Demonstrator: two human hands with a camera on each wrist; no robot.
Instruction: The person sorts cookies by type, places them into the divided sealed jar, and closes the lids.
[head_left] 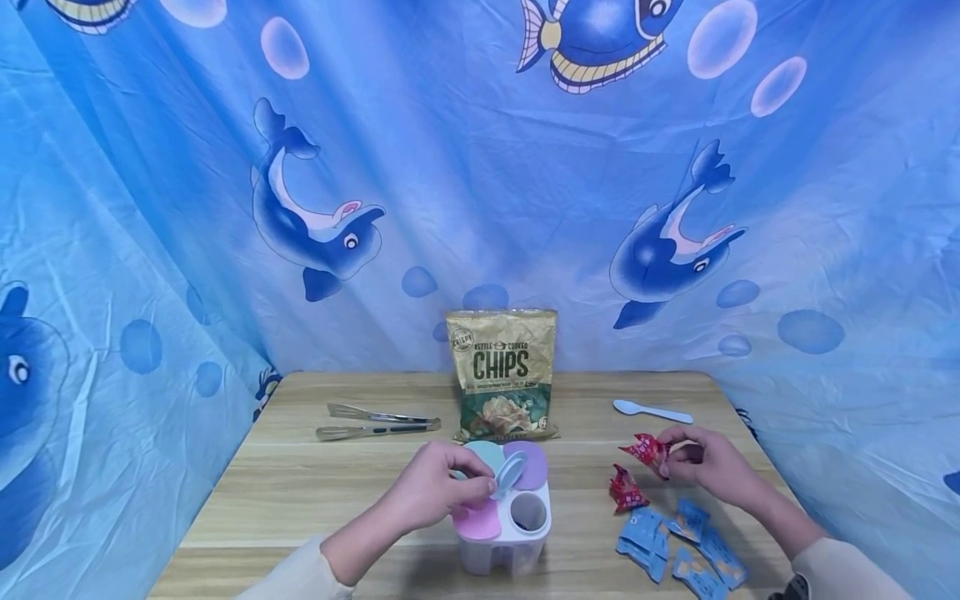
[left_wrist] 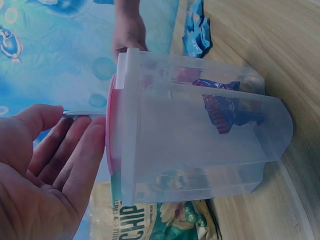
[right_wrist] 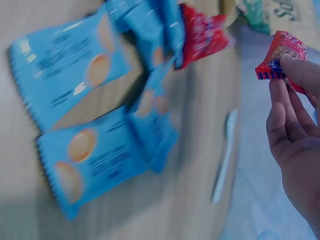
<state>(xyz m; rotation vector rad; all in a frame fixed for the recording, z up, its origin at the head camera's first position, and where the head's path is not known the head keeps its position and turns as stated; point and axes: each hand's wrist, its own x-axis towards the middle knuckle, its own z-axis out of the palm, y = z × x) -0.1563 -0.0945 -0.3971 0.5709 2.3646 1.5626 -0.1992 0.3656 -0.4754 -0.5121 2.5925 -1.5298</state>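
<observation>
Evidently both grips were busy above the wooden bench. The left grip had thumb and fingers together on a raised pale-blue lid of the clear container, which stood just under and to the right of that grip. Its pink lid lay down, close beneath the fingers, while one round opening was uncovered to the right. Through the container wall, below the left grip, a red-and-blue wrapper showed inside.

The right grip was clamped between thumb and fingers on a red packet, held up well to the right of the container. A second red packet rested to the left of that grip and nearer the person; several blue packets lay nearer still. Beyond the right grip was a pale spoon. Beyond the left grip stood a chips bag, with tongs farther left.
</observation>
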